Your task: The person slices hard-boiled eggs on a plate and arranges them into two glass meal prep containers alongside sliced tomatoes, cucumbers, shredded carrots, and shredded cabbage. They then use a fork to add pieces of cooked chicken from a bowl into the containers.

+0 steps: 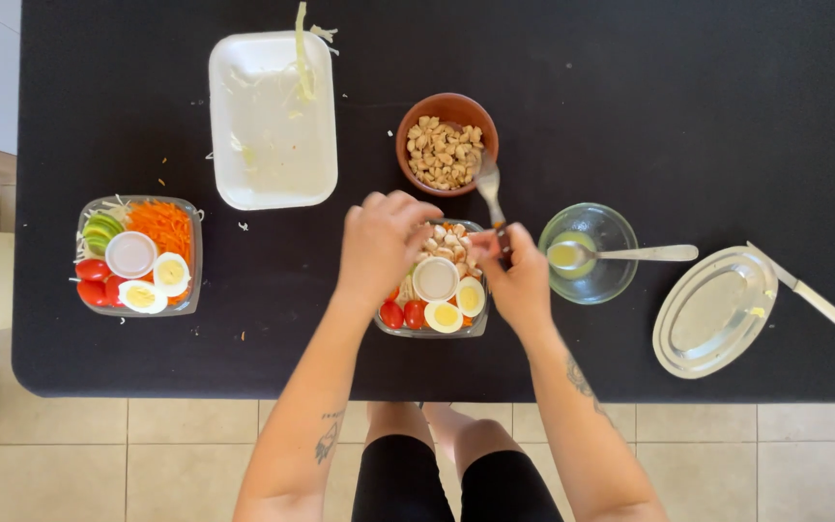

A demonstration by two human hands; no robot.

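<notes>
**Salad box under both hands: spill and tip risks noted**

Salad box (434, 290) is found at the near edge of the black table (630, 97), directly beneath both hands. Halved boiled eggs, cherry tomatoes, a small white lidded cup and a heap of nut pieces are seen inside it.

The left hand (382, 242) is held over the left part of the box with the fingers curled together; whether anything is pinched in them cannot be told. The right hand (517, 280) is closed around the handle of a fork (490, 193), whose tines point away from the hand toward the brown bowl of nuts (446, 145) just beyond.

Risks judged from this position:
- Nut pieces could be dropped on the table between bowl and box, since the fork offers little support for loose pieces.
- The box could be pushed or tipped off the table, as it sits close to the edge and is pressed from both sides.
- The glass bowl of pale dressing (589, 253), with its spoon (630, 254) overhanging the rim just right of the right hand, could be struck by that wrist and upset.
- The small white cup could be buried or dislodged by further topping.

A second filled box (137, 256) sits well to the left of the left hand, with a white foam tray (273, 121) beyond it; neither appears exposed.
</notes>
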